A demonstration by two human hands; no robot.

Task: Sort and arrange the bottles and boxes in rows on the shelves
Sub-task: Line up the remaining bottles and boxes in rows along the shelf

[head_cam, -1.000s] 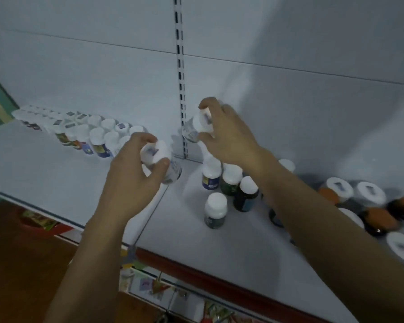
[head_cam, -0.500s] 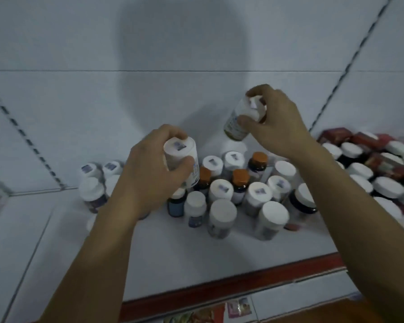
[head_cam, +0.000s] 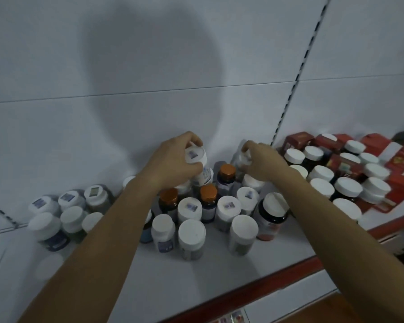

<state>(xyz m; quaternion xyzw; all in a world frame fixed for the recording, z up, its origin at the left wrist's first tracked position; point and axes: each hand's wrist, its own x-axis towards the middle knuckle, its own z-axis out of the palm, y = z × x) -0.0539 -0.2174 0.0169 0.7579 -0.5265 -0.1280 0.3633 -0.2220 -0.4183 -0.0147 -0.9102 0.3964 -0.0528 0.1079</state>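
So, left hand (head_cam: 170, 164) curled round small white-capped plastic bottle with sticker on lid (head_cam: 195, 156), held tilted over far middle of crowded bottle cluster (head_cam: 191, 231). Right hand (head_cam: 264, 164) gripping another white-capped bottle (head_cam: 244, 159) at far side, near grey back panel (head_cam: 149, 113). Red cardboard boxes (head_cam: 299, 139) far right. Free room: bare white shelf (head_cam: 219, 271) between cluster and red front edge (head_cam: 289, 269), plus near left.

Pale back panel (head_cam: 56, 54) with black slotted upright (head_cam: 296, 73), broad round shadow (head_cam: 149, 73), red-edged white shelf (head_cam: 196, 280) beneath, dim light.
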